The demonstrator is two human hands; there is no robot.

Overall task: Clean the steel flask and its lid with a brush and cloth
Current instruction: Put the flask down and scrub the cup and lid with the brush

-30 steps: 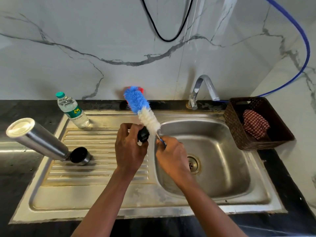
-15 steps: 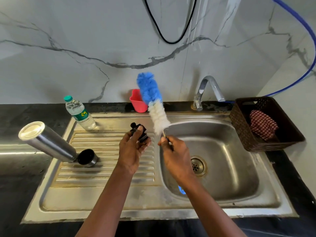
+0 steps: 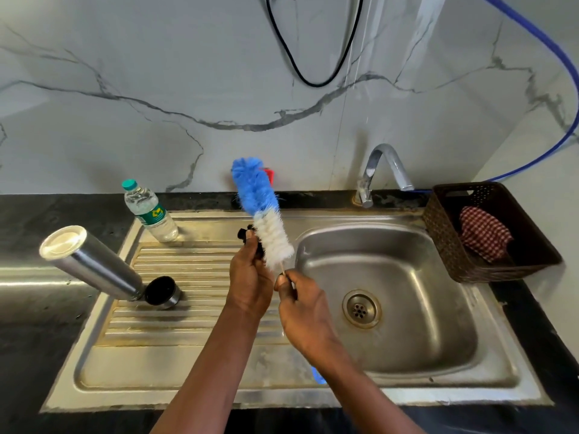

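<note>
The steel flask (image 3: 91, 263) leans tilted on the drainboard's left side, mouth down beside a steel cap (image 3: 163, 292) with a black inside. My left hand (image 3: 250, 277) grips a small black lid part (image 3: 250, 238) above the drainboard. My right hand (image 3: 305, 308) pinches the thin handle of a blue and white bottle brush (image 3: 261, 211), whose bristles stand up and touch the black part. The red checked cloth (image 3: 484, 236) lies in a brown basket at the right.
The steel sink (image 3: 407, 308) with its drain lies under my right hand, the tap (image 3: 380, 170) behind it. A small water bottle (image 3: 150, 213) stands at the drainboard's back left. A red cup (image 3: 269, 175) peeks out behind the brush. The brown basket (image 3: 445, 245) sits on the black counter.
The brush has swung back against the black lid part after lifting away from it half a second ago. My left hand stays on the part. The flask and cap have not moved.
</note>
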